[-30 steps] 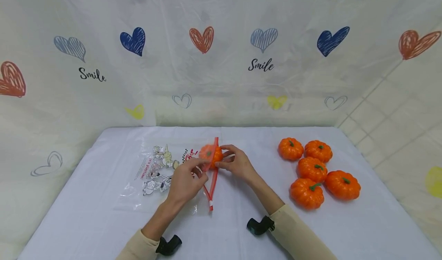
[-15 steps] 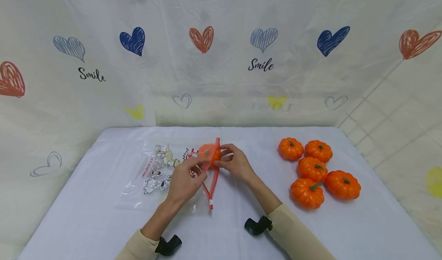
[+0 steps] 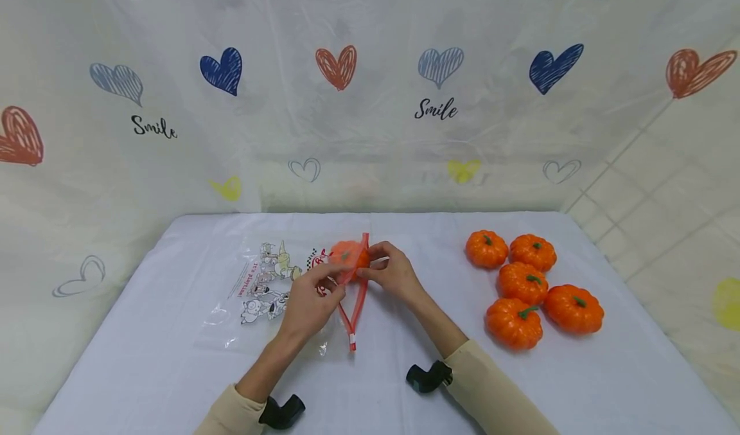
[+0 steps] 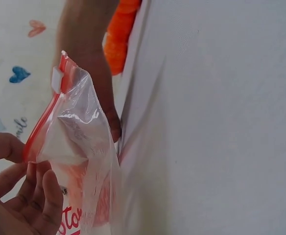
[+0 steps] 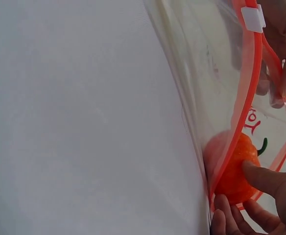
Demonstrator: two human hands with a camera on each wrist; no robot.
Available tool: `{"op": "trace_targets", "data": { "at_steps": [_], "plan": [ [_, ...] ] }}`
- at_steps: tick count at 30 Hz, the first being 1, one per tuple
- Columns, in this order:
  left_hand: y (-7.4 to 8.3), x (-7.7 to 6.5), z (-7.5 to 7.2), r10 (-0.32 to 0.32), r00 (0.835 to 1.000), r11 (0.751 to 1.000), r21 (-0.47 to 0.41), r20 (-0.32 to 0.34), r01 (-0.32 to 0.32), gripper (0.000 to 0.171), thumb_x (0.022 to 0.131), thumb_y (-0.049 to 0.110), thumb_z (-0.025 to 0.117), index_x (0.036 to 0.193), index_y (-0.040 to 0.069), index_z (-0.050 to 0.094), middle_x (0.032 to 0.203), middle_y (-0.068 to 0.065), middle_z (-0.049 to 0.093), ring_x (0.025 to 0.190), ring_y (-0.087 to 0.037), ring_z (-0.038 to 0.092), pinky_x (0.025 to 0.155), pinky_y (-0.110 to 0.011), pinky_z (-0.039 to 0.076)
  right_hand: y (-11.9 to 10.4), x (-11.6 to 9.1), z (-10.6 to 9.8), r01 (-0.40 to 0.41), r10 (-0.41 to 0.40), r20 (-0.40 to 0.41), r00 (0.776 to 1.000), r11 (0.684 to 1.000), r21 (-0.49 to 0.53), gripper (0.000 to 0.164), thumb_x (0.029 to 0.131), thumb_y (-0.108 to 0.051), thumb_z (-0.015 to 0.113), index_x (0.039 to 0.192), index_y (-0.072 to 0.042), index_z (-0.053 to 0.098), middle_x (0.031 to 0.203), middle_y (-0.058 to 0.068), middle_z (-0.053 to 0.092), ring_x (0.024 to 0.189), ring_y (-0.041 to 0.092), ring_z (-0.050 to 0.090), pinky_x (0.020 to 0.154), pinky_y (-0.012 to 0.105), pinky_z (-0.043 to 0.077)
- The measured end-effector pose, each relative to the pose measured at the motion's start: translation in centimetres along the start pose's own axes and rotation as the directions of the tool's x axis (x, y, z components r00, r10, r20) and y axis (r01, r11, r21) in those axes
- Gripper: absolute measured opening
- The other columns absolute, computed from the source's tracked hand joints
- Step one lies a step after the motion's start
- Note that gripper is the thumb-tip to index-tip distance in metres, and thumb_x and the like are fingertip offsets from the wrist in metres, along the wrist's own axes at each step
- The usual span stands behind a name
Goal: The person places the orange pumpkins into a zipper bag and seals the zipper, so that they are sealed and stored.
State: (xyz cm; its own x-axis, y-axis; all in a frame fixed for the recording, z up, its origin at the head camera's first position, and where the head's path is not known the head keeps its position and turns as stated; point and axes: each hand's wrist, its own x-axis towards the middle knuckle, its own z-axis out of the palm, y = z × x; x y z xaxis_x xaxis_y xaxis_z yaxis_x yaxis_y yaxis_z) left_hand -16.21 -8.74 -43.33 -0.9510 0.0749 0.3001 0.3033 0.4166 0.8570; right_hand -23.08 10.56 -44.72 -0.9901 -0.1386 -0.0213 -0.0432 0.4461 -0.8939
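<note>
A clear zip bag point(image 3: 225, 322) with a red slider edge and printed cartoon animals lies on the table. My left hand point(image 3: 309, 300) pinches the upper red edge of its mouth and lifts it, as the left wrist view also shows. An orange toy pumpkin point(image 5: 238, 169) with a green stem sits mostly inside the mouth. My right hand point(image 3: 396, 274) holds this pumpkin from the right, thumb on its near side and fingers beneath, in the right wrist view. The white slider point(image 5: 253, 18) is at the near end of the mouth.
Several more orange pumpkins point(image 3: 523, 282) stand grouped on the right of the white-covered table point(image 3: 428, 332). A black wrist camera point(image 3: 429, 377) sits on the right forearm, another camera point(image 3: 283, 412) on the left. A curtain with hearts point(image 3: 370, 133) hangs behind the table.
My right hand has moved slightly left, and the pumpkin has slid a little further into the bag. The left hand keeps its pinch on the bag's edge, almost still.
</note>
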Motion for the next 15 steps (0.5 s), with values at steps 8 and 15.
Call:
{"op": "trace_targets", "data": {
  "at_steps": [8,15],
  "plan": [
    [-0.01,0.11,-0.04,-0.074,0.997,0.996,-0.058,0.003,0.074,0.033,0.092,0.004,0.069,0.122,0.017,0.077,0.111,-0.005,0.074,0.091,-0.018,0.062,0.070,-0.019,0.051,-0.31,0.11,0.03,-0.005,0.005,-0.002,1.000,1.000,-0.027,0.045,0.088,-0.016,0.083,0.128,-0.008,0.064,0.123,0.014,0.069,0.099,0.027,0.070,0.081,0.033,0.064],
    [-0.21,0.13,0.09,-0.110,0.994,0.991,-0.079,0.005,0.110,0.033,0.092,0.005,0.068,0.121,0.018,0.077,0.114,-0.005,0.074,0.093,-0.020,0.063,0.066,-0.020,0.051,-0.36,-0.17,-0.28,-0.009,0.010,0.013,1.000,1.000,-0.022,0.047,0.087,-0.018,0.084,0.128,-0.008,0.063,0.121,0.016,0.070,0.103,0.029,0.072,0.082,0.036,0.064]
  ]
}}
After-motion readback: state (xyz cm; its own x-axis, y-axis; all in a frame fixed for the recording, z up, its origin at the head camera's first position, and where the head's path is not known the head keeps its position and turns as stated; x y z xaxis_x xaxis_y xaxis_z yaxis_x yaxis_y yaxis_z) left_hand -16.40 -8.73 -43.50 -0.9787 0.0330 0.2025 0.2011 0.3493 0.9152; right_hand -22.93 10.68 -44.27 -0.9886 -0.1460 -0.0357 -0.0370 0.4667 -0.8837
